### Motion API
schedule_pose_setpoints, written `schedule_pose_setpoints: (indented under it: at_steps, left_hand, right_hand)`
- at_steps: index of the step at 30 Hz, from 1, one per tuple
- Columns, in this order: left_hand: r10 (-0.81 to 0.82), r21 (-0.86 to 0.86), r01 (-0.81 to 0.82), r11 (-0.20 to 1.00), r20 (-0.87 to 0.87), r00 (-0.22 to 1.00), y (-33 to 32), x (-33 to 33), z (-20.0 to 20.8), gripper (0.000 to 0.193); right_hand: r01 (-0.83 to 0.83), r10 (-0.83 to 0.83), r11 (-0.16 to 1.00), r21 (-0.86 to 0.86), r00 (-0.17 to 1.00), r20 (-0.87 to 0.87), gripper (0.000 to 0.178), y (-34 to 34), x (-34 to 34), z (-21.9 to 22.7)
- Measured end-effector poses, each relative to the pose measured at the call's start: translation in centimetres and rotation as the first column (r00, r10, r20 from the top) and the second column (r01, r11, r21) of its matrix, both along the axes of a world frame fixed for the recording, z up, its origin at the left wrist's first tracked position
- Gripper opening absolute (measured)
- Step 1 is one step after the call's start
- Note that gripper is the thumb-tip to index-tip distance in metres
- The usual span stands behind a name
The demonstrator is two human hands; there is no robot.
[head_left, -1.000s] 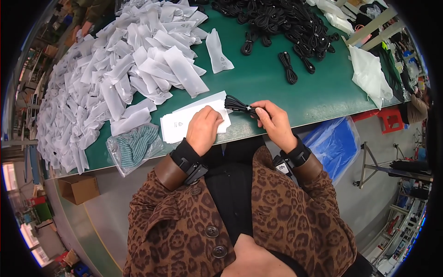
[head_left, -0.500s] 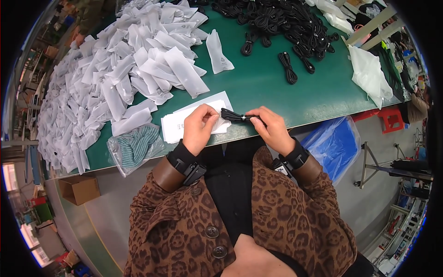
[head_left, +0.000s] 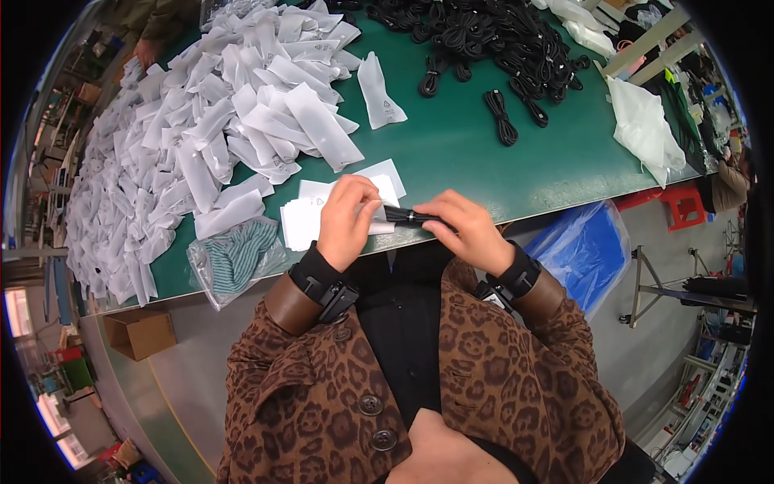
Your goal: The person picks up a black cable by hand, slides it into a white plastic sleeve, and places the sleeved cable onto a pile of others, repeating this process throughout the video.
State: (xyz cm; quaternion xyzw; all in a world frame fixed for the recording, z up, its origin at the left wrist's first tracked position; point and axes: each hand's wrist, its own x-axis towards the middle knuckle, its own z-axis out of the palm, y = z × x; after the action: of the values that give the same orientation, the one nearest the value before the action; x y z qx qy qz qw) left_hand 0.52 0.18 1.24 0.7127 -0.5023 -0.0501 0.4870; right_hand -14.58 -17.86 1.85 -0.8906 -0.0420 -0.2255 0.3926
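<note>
A bundled black cable point(head_left: 401, 215) lies nearly level at the table's near edge, gripped from its right end by my right hand point(head_left: 468, 228). My left hand point(head_left: 347, 223) is closed in a pinch on a white pouch at the cable's left end, over a stack of flat white pouches point(head_left: 300, 224). How far the cable's tip reaches into the pouch is hidden by my fingers.
Filled white pouches point(head_left: 266, 105) are heaped at the left and far left. Black cable bundles point(head_left: 500, 40) pile up at the far right, one loose bundle point(head_left: 501, 118) nearer. A striped cloth in a clear bag point(head_left: 235, 256) lies near left. A person's hand point(head_left: 146, 53) shows far left.
My right hand has shifted slightly left and down with the cable, its fingers now further over the bundle. My left hand moved slightly, and the pouches beneath spread a little.
</note>
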Motion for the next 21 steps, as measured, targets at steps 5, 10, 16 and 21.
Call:
schedule_pose_setpoints:
  at_steps: [5,10,16,21]
  left_hand:
    - [-0.003,0.016,0.002,1.000,0.080,0.997,-0.4,-0.5,0.6,0.012]
    - [0.022,0.013,-0.023,1.000,0.092,0.996,-0.7,0.0,1.1,0.011]
    - [0.022,-0.048,-0.028,0.998,-0.113,0.993,-0.6,1.3,2.2,0.007]
    - [-0.050,-0.126,-0.061,0.990,-0.727,0.685,0.2,4.1,4.9,0.015]
  right_hand:
    - [-0.042,0.076,0.974,-0.220,0.986,0.147,0.023,0.1,1.2,0.5]
    - [0.223,-0.174,0.916,0.335,0.970,-0.169,0.031,1.5,2.5,0.1]
    - [-0.205,0.158,0.968,0.141,0.945,0.287,0.031,1.6,4.0,1.4]
    - [0.092,-0.108,0.993,0.067,0.954,0.278,0.029,-0.7,4.4,2.1]
